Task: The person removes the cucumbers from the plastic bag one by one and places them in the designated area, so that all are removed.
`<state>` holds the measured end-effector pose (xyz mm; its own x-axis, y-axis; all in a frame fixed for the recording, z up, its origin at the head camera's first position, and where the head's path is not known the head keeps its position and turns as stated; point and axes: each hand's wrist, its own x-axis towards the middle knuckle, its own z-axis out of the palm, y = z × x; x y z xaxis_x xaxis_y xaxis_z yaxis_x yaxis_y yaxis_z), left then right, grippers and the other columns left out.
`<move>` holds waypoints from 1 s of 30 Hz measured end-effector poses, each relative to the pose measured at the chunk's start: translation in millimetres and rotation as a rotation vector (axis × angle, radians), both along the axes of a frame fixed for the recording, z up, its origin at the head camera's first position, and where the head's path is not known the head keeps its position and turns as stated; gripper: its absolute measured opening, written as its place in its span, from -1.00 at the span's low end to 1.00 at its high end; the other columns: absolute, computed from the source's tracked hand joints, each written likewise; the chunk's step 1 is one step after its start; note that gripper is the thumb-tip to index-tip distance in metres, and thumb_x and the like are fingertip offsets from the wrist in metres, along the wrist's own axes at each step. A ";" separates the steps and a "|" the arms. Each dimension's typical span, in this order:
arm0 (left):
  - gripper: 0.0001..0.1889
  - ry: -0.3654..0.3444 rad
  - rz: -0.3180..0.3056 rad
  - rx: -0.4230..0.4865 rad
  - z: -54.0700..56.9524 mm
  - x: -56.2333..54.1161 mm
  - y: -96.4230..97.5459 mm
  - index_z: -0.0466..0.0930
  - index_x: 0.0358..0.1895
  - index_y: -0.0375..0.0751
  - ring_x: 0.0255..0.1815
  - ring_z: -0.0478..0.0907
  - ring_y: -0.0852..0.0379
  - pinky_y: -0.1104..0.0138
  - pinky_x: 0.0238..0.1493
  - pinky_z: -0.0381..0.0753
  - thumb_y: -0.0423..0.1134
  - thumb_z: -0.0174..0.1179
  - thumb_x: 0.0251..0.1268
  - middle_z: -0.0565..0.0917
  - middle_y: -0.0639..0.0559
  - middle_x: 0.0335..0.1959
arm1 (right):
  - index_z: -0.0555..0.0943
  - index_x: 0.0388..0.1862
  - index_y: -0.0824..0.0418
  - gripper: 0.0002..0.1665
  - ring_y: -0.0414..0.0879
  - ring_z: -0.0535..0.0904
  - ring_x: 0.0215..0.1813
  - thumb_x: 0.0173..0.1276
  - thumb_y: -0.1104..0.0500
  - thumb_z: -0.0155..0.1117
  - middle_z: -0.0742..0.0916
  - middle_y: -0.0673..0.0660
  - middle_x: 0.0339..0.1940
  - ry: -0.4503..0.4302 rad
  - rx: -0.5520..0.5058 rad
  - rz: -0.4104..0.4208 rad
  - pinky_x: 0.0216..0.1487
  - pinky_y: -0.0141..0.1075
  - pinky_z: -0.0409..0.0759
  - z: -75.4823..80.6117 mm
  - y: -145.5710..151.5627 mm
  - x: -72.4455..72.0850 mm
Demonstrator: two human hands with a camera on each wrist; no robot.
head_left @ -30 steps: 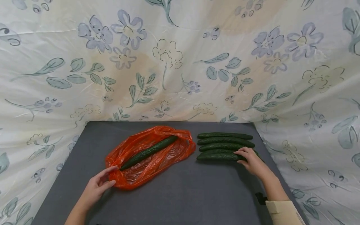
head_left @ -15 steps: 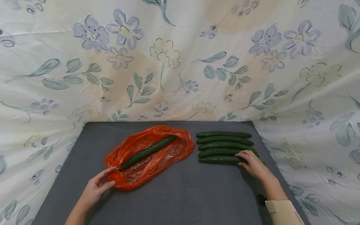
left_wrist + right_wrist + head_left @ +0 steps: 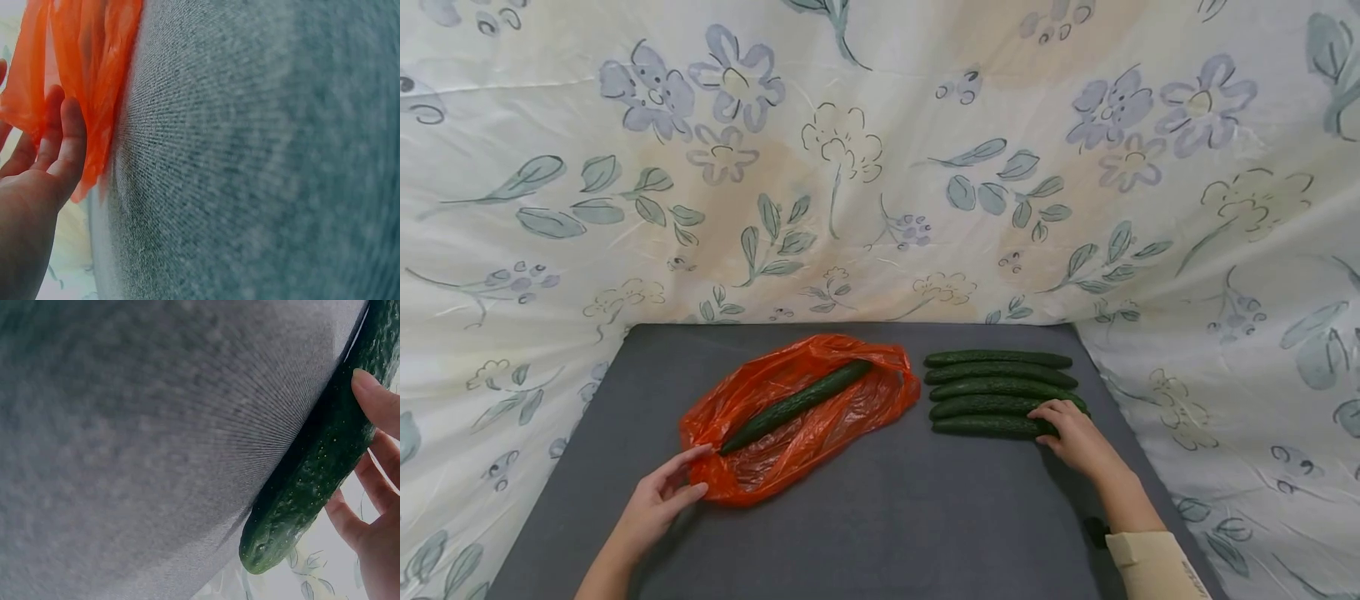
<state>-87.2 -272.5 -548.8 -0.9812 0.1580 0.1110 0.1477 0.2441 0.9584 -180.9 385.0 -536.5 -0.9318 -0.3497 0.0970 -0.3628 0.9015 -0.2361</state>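
Observation:
A dark green cucumber (image 3: pixel 797 407) lies slantwise in an open orange-red plastic bag (image 3: pixel 857 417) spread on the table. My left hand (image 3: pixel 657 502) holds the bag's near left edge, thumb and fingers apart with film between them. Thin film hangs against the fingers of that hand (image 3: pixel 47 156) in the left wrist view. To the right, several cucumbers (image 3: pixel 997 360) lie side by side in a row. My right hand (image 3: pixel 1075 437) grips the right part of the nearest cucumber (image 3: pixel 988 426), thumb on its near side and fingers beyond. In the right wrist view this cucumber (image 3: pixel 312 481) rests along the cloth.
A dark grey cloth-covered table (image 3: pixel 865 525) lies under everything. Floral fabric (image 3: pixel 880 167) hangs behind it and along both sides. A small black object (image 3: pixel 1096 532) shows beside the right wrist.
The nearest cucumber has come slightly toward me and apart from its neighbour, lining up with the row, with my right hand still on it. The left hand and bag stay put.

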 end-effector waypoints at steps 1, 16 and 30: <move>-0.50 0.000 -0.004 0.000 -1.0 -0.3 -0.5 0.33 0.40 -0.51 0.27 0.42 0.60 0.63 0.08 0.52 -0.44 0.15 0.46 0.57 0.31 0.29 | 0.66 0.11 0.21 -0.49 0.25 0.52 0.16 0.15 0.30 0.55 0.65 0.22 0.09 -0.003 -0.002 -0.004 0.08 0.21 0.51 -0.1 -0.2 0.3; -0.50 -0.017 0.004 -0.007 5.3 0.4 3.1 0.35 0.40 -0.46 0.24 0.42 0.61 0.62 0.04 0.55 -0.40 0.17 0.46 0.56 0.35 0.27 | 0.63 0.20 0.21 -0.41 0.28 0.51 0.24 0.16 0.22 0.56 0.62 0.28 0.20 0.013 -0.040 0.042 0.18 0.22 0.50 13.4 -16.4 -9.4; -0.50 -0.005 0.003 0.008 5.2 3.8 3.1 0.33 0.40 -0.50 0.25 0.43 0.60 0.61 0.04 0.55 -0.43 0.16 0.46 0.56 0.33 0.28 | 0.61 0.25 0.22 -0.40 0.24 0.52 0.28 0.21 0.24 0.52 0.60 0.27 0.26 0.019 -0.076 0.133 0.17 0.12 0.56 39.0 -58.3 -26.8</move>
